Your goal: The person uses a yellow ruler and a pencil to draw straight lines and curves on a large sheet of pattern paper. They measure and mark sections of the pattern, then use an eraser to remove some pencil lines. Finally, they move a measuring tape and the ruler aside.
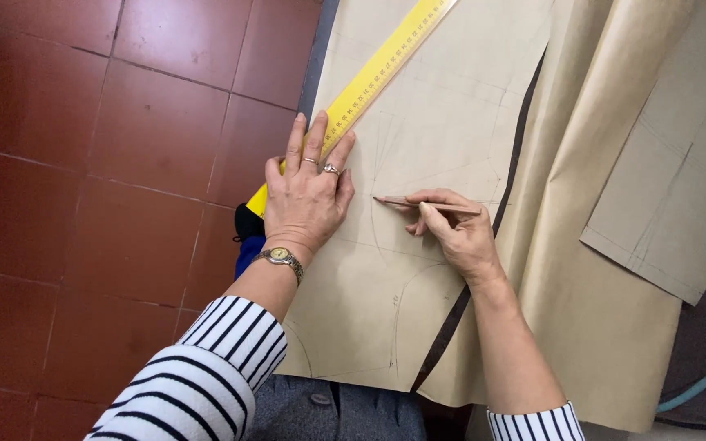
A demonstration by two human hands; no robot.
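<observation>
Yellow ruler (373, 72) lies pinned flat on the tan pattern paper (443, 122) under the spread left hand (308, 196). The right hand (459, 233) pinches a pencil (426, 203) (tip on the paper), marking a line; the stroke probably needs the ruler kept firm.

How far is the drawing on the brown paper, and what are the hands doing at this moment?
Done: the large brown paper sheet already carries several straight and curved pencil lines. In hand: the left hand presses flat on the long yellow ruler, and the right hand holds a thin wooden pencil with its tip on the paper. Left: the outline looks unfinished and the paper is not cut.
</observation>
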